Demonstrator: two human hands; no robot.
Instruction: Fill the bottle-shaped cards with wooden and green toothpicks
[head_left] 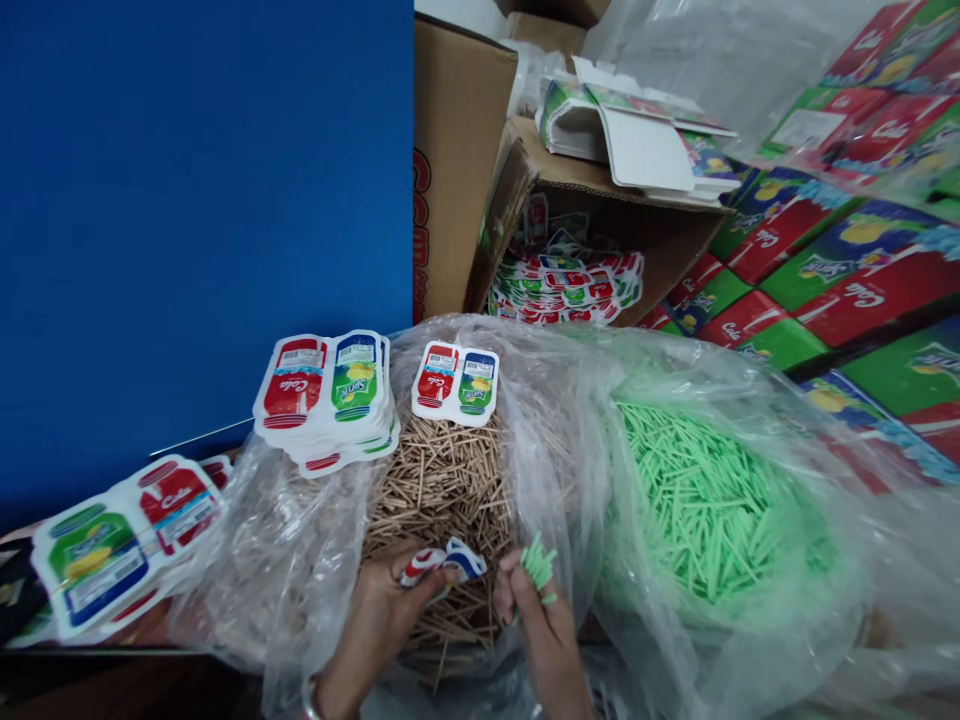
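Observation:
My left hand (394,610) pinches a small printed cola-and-lemon packet (444,562) over a clear bag of brown wooden sticks (442,480). My right hand (536,615) is closed on a small bunch of green sticks (538,565), just left of a clear bag full of green sticks (701,505). Both hands sit low in the view, close together. One flat packet (455,382) lies on top of the brown sticks.
A stack of flat packets (326,400) rests on the bag at left, another pile (112,555) lower left. An open cardboard box (577,255) holds more packets behind. Printed cartons (847,270) stack at right. A blue panel (202,220) fills the left.

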